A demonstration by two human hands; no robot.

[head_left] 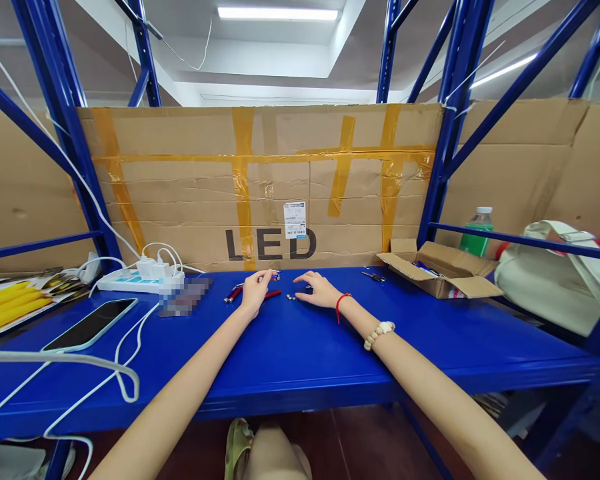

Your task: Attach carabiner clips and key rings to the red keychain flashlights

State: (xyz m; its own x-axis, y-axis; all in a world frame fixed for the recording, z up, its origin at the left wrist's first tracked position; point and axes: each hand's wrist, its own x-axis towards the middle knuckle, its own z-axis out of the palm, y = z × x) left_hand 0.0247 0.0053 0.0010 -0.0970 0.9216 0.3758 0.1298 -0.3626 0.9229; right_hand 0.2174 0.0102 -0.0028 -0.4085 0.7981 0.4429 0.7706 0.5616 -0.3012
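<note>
Above the blue tabletop (pixel 360 353), my left hand (pixel 255 293) is closed in a pinch. A tiny reddish and metallic item (pixel 277 274) shows at its fingertips, too small to name. Slim dark red pieces with metal ends (pixel 234 294) lie to the left of that hand, and a red stick-like piece (pixel 273 294) lies on its right. My right hand (pixel 321 291) is open, palm down, its fingers apart and low over the table. Several small shiny metal bits (pixel 291 297) lie beside its fingers. Part of what is under the right hand is hidden.
A small pair of dark scissors or pliers (pixel 374 276) and an open cardboard box (pixel 437 283) are at right. On the left are a phone (pixel 93 325), a white power strip (pixel 130 283) and loose white cables (pixel 125 360). A tall cardboard sheet (pixel 200 213) closes the back.
</note>
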